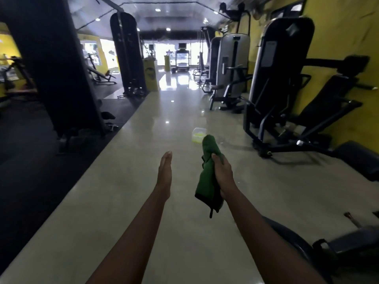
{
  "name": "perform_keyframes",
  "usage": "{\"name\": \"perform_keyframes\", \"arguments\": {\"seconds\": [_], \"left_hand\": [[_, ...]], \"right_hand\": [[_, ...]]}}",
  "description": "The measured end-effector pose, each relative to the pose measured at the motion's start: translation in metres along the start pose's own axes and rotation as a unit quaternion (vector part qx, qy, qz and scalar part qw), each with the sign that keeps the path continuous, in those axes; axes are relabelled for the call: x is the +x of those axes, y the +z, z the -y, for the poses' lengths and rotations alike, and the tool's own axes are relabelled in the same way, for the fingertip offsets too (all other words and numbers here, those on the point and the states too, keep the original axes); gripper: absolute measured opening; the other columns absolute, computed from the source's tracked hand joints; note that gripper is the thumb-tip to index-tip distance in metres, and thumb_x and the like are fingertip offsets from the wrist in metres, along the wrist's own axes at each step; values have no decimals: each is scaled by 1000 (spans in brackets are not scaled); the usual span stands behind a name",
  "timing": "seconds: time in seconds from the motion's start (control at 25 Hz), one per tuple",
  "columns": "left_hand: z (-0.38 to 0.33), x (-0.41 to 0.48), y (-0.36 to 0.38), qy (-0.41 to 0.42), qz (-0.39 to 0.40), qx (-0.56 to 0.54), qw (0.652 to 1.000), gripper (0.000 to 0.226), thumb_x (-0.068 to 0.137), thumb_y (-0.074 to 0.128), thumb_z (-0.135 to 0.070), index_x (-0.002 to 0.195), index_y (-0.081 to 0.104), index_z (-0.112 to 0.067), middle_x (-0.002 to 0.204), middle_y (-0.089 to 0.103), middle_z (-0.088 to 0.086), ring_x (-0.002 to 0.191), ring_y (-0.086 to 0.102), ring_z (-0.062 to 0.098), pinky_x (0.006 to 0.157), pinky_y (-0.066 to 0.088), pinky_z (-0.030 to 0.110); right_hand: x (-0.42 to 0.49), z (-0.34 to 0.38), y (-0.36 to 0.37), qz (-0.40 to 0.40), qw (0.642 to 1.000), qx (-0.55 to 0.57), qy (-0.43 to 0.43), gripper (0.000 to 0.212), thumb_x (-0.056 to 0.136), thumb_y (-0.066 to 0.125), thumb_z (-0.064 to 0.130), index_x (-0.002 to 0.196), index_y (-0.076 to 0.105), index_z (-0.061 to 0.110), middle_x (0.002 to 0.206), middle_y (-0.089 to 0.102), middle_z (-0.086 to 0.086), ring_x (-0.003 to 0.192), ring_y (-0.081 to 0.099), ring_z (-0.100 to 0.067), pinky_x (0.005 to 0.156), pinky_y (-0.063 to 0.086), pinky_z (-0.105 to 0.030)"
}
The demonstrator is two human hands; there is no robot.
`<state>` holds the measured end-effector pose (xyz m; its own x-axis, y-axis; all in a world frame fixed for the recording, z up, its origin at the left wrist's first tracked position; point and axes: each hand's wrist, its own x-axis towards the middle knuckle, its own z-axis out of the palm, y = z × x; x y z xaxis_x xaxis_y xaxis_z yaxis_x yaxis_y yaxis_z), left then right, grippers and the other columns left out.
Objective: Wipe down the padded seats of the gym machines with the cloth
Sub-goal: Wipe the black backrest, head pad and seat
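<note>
so far, the green cloth (206, 179) is bunched upright in the right hand (223, 174), whose fingers and thumb are clamped round its middle. it is out over the aisle and touches no pad. the left hand (165, 171) is held flat beside it, fingers straight and together, holding nothing. just beyond the cloth, a small clear tub (198, 134) of yellow-green liquid sits on the shiny floor (133, 181). the nearest black padded seat (328, 103) stands to the right, well apart. whether any seat is already wiped cannot be told; i judge the wiping lies ahead.
</note>
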<state>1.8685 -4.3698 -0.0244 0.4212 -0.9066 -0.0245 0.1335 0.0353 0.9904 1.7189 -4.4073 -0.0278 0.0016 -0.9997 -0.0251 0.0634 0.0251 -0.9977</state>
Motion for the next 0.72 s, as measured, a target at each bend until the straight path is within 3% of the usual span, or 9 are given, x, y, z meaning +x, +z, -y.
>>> {"name": "perform_keyframes", "arguments": {"seconds": [0.24,0.4,0.72], "left_hand": [[14,211,87,17,68,-13,997,49,99,34,-41,143,35,-20,150,35,0,138,32,16,110,20,32],[22,353,152,11,84,-2,996,45,100,32,-40,141,38,-22,149,36,2,136,34,18,105,23,30],[33,624,270,0,92,-10,996,47,100,32,-39,142,37,-20,146,38,1,127,37,13,99,23,27]], "right_hand": [[212,-9,-5,-54,999,-2,0,41,88,49,46,121,54,22,112,61,-12,102,59,-32,93,49,-50],[363,-8,-7,-68,997,4,19,40,92,47,44,126,50,22,113,60,-11,102,58,-31,94,48,-48],[645,-5,13,-82,996,-1,17,40,86,48,50,115,55,23,111,61,-12,102,59,-32,94,48,-51]]}}
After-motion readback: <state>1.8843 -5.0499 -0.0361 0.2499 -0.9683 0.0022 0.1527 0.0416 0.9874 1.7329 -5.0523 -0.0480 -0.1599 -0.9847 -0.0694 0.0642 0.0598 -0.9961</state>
